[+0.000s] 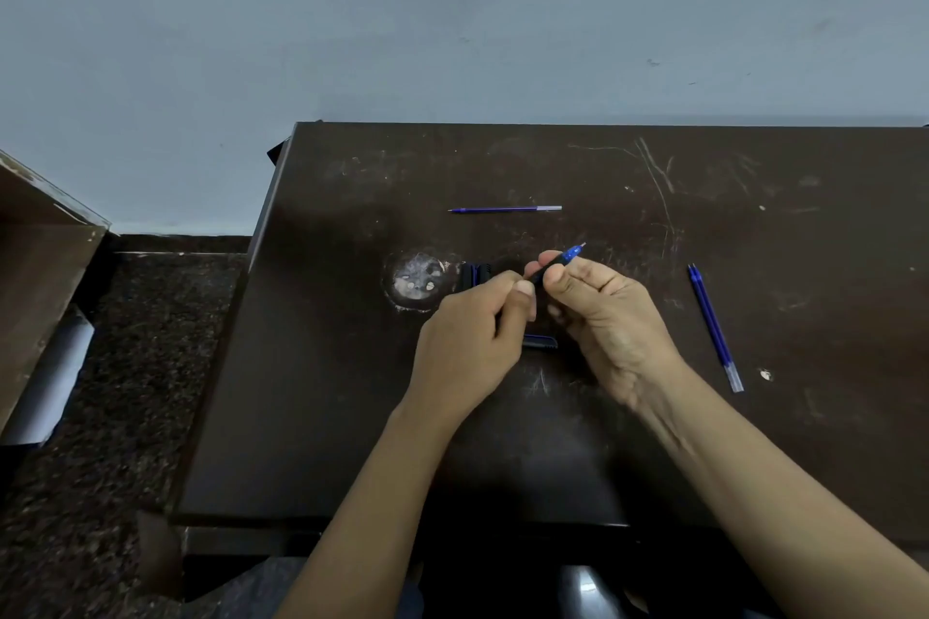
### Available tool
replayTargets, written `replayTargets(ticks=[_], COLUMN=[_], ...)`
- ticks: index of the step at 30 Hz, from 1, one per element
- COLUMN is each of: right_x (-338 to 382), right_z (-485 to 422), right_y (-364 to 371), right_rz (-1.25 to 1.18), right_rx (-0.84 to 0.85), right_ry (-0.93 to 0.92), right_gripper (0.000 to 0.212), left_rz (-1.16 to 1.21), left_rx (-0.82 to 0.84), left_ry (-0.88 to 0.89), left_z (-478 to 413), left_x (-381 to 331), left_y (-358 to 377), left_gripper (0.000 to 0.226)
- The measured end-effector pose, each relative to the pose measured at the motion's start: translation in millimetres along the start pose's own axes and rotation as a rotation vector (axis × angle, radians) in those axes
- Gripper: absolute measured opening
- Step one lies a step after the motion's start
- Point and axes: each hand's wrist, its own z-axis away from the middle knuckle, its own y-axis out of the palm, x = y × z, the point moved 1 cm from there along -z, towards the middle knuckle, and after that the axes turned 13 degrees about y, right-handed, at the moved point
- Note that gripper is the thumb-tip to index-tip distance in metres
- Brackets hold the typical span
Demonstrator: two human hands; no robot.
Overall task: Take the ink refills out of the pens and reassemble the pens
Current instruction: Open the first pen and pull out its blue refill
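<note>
with our left hand (pixel 472 332) gripping the barrel and our right hand (pixel 598 312) pinching the tip end of the pen (pixel 558 264) above the table (pixel 352 417), we should twist gently, keeping both halves in line.

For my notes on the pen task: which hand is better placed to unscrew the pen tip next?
Probably the right hand: its fingers pinch the pen just behind the blue tip, while the left hand grips the rear barrel.

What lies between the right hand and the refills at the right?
Nothing: in the head view, only bare table separates the right hand from the two refills.
</note>
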Motion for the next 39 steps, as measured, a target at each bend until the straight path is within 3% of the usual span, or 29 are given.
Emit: replayTargets(ticks=[3,5,8,12,15,18,21,23,31,39], right_x=[6,7,4,-2,3,13,20,25,31,28], right_z=[-2,-4,-7,-8,-11,-13,-14,-14,-12,-7], right_y=[-8,-17,-27,-32,-38,-47,-52,-53,-57,-47], right_rz=[0.201,0.673,1.27,1.515,1.441,1.182,0.83,0.724,0.711,0.969], right_rx=[-0.007,-0.114,-0.109,-0.043,-0.156,-0.306,-0.296,-0.278,-0.306,-0.298], right_ry=[0.009,-0.066,-0.197,-0.311,-0.38,-0.353,-0.286,-0.303,-0.377,-0.563], right_gripper=[0.042,0.05,0.042,0.017,0.011,0.016,0.022,0.026,0.026,0.023], left_rz=[0.199,0.254,0.322,0.367,0.398,0.383,0.369,0.355,0.329,0.284], left_rx=[-0.06,-0.13,-0.212,-0.189,-0.135,-0.066,-0.016,0.006,0.033,0.086], left_ry=[-0.078,-0.166,-0.246,-0.22,-0.197,-0.178,-0.185,-0.192,-0.213,-0.195], left_z=[-2,-3,-4,-3,-2,0,0,0,1,2], left_x=[4,8,16,17,18,18,17,18,23,19], left_y=[-3,-3,-4,-6,-7,-7,-8,-8,-6,-3], left_gripper=[0.027,0.024,0.018,0.013,0.016,0.018,0.017,0.017,0.02,0.021])
